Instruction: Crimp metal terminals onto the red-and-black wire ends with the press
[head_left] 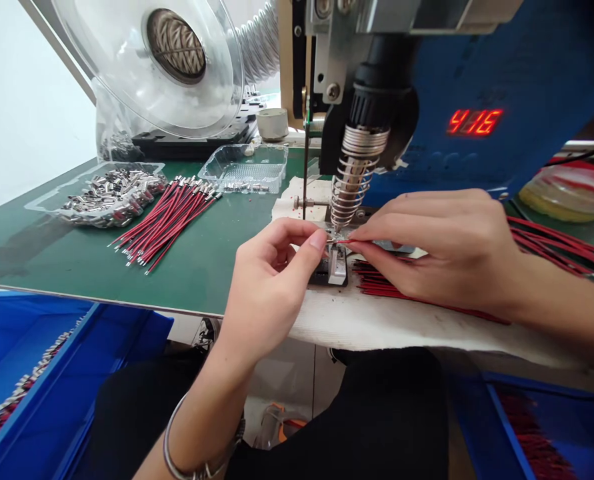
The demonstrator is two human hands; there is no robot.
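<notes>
Beneath the coil-wrapped soldering iron (pixel 349 173), my right hand (pixel 447 240) pinches a thin red wire (pixel 345 241) between thumb and forefinger. Its end points left, toward the iron's tip and a small metal fixture (pixel 337 263). My left hand (pixel 281 273) is closed in a pinch just left of that tip. Whatever sits between its fingertips is tiny and mostly hidden. More red and black wires (pixel 381 279) lie on the white cloth (pixel 357 323) below my right hand.
Left on the green table (pixel 197 267) are a clear tray of metal connectors (pixel 114 193), a bundle of red wires (pixel 169 220) and another clear tray (pixel 247 167). A blue machine (pixel 477 160) with red digits stands behind my right hand. Blue bins (pixel 77 400) flank my legs.
</notes>
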